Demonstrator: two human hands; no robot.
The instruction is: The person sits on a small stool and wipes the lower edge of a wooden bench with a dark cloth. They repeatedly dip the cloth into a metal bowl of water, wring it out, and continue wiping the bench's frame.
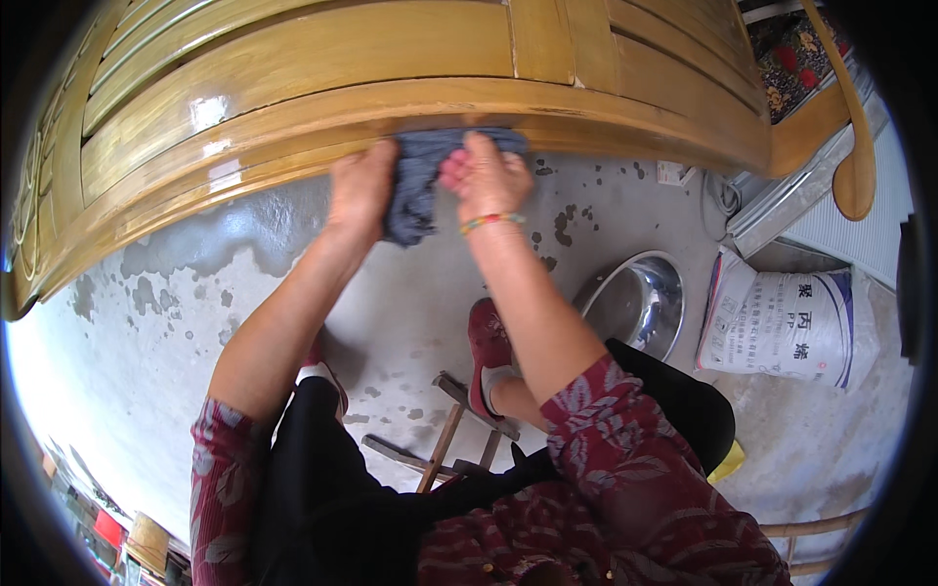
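A dark blue-grey cloth [414, 187] lies bunched against the front rail [286, 121] of a varnished wooden slatted bench or bed frame [381, 51]. My left hand [364, 179] grips the cloth's left side, its fingers out of sight at the wooden edge. On the right, my right hand [491, 176] holds the other part of the cloth, with the thumb on top and the fingers curled. A coloured bracelet [492, 221] circles my right wrist. Both hands are slightly blurred.
Wet patches [220, 227] mark the concrete floor. To my right are a steel basin [637, 304] and a printed white woven sack [784, 322]. A small wooden stool [440, 450] is beneath me, between my feet. A curved wooden armrest [854, 168] juts out at the upper right.
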